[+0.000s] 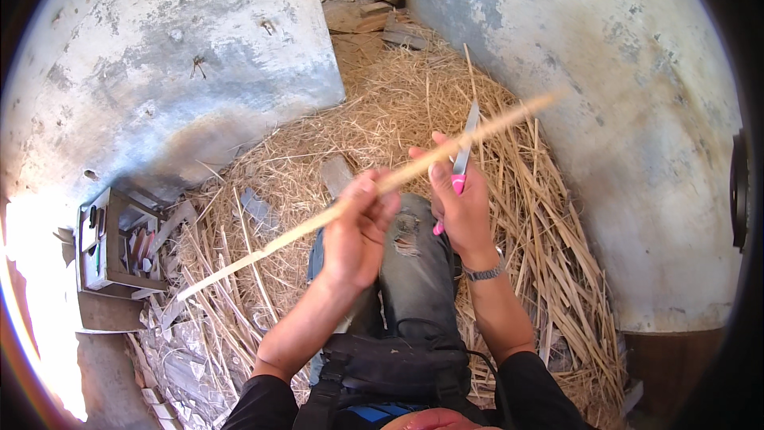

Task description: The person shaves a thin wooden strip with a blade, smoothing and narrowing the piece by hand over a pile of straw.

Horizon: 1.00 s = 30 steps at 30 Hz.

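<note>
A long, pale bamboo or wood strip (298,231) slants across in front of me, its lower end at the left and its blurred upper end at the right. My left hand (356,227) grips it near the middle, fingers curled around it. Further right, my right hand (463,203) holds a knife with a pink handle (458,184). The knife's silver blade (471,123) points up and away, crossing the strip. My right thumb and fingertips are also at the strip; whether they press on it I cannot tell.
Straw-like shavings (382,111) cover the floor, with many long strips (557,271) piled at the right. Worn plaster walls (183,56) stand around me. At the left is a small wooden box (119,275) holding several items. Wood scraps (382,0) lie at the far corner.
</note>
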Each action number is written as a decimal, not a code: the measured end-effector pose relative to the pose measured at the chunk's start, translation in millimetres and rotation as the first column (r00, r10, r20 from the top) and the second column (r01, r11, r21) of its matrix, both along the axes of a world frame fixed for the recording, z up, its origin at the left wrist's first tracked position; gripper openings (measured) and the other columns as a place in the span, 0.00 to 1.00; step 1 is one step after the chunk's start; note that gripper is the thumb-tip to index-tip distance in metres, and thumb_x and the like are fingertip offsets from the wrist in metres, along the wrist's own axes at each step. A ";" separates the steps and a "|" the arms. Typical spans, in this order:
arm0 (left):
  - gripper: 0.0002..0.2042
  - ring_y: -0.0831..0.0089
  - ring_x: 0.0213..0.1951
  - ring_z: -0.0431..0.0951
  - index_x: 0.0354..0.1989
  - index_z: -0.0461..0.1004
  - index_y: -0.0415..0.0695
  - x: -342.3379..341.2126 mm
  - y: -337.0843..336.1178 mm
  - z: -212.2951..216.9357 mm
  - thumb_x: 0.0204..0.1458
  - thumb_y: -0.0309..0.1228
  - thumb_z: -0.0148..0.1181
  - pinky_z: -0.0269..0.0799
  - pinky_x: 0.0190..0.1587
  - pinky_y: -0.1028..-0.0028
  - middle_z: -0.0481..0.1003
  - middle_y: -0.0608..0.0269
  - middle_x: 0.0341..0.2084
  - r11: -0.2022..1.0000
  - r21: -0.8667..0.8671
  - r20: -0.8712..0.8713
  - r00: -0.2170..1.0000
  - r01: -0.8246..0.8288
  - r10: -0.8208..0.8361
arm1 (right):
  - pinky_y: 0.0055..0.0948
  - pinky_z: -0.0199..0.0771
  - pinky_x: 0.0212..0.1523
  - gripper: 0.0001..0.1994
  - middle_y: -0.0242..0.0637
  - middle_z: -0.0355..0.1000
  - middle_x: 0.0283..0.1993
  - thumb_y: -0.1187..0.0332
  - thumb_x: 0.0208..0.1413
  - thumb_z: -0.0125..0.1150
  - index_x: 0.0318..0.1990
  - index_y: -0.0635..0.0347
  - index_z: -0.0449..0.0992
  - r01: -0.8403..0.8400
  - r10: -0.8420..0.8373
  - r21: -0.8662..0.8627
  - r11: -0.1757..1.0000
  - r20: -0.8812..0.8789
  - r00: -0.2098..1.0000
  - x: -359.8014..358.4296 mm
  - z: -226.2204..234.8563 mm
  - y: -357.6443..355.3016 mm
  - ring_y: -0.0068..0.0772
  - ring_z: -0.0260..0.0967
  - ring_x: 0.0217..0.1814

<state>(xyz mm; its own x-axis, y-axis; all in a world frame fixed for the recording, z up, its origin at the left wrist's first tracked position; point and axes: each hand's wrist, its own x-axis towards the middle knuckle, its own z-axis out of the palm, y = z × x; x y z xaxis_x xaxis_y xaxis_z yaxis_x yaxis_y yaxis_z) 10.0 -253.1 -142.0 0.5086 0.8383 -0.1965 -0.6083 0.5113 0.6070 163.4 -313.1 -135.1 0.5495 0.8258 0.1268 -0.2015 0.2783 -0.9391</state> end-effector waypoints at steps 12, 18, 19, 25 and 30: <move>0.21 0.52 0.45 0.83 0.55 0.76 0.34 -84.4 -13.7 9.1 0.57 0.35 0.66 0.77 0.49 0.59 0.82 0.47 0.44 0.062 0.780 -0.439 0.473 0.623 0.764 | 0.17 0.49 0.13 0.15 0.35 0.77 0.34 0.56 0.64 0.66 0.42 0.58 0.72 0.289 -0.288 -0.049 0.956 -0.335 0.897 85.0 -18.9 -9.2 0.11 0.49 0.14; 0.14 0.60 0.39 0.83 0.52 0.79 0.37 -131.1 -0.3 -32.3 0.60 0.31 0.62 0.77 0.43 0.66 0.81 0.48 0.37 0.374 0.457 -0.890 0.418 0.807 0.184 | 0.17 0.51 0.15 0.16 0.35 0.76 0.35 0.54 0.65 0.65 0.40 0.57 0.71 0.234 -0.238 -0.052 0.971 -0.334 0.912 114.8 -39.6 -5.2 0.11 0.51 0.16; 0.13 0.64 0.37 0.82 0.50 0.80 0.37 -131.7 -2.4 -33.0 0.61 0.30 0.62 0.77 0.43 0.67 0.81 0.52 0.35 0.448 0.374 -0.905 0.424 0.812 -0.014 | 0.17 0.51 0.15 0.16 0.35 0.76 0.35 0.54 0.64 0.66 0.40 0.56 0.71 0.223 -0.237 -0.083 0.971 -0.255 0.938 111.6 -41.4 -4.0 0.11 0.51 0.16; 0.18 0.73 0.35 0.78 0.58 0.75 0.43 -108.6 -11.9 -33.6 0.63 0.36 0.62 0.76 0.39 0.74 0.76 0.62 0.36 0.384 0.295 -0.877 0.407 0.875 -0.254 | 0.18 0.52 0.16 0.17 0.33 0.75 0.34 0.51 0.63 0.67 0.43 0.53 0.71 0.168 -0.200 -0.132 0.977 -0.288 0.937 95.7 -61.6 -0.2 0.11 0.53 0.17; 0.16 0.75 0.33 0.77 0.56 0.73 0.42 -106.9 -16.5 -51.6 0.66 0.38 0.57 0.75 0.36 0.73 0.76 0.63 0.34 0.034 0.526 -0.848 0.520 0.850 0.106 | 0.19 0.52 0.17 0.21 0.32 0.74 0.33 0.48 0.64 0.63 0.48 0.57 0.73 0.295 -0.284 -0.031 0.955 -0.388 0.877 117.2 -55.9 6.5 0.14 0.54 0.18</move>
<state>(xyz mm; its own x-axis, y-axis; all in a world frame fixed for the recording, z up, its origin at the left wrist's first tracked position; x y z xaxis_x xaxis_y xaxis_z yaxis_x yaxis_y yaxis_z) -96.9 -269.7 -193.6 0.9603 0.2781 0.0240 0.1698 -0.6502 0.7406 280.6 -306.6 -191.1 0.7738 0.6215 -0.1222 -0.4505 0.4045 -0.7959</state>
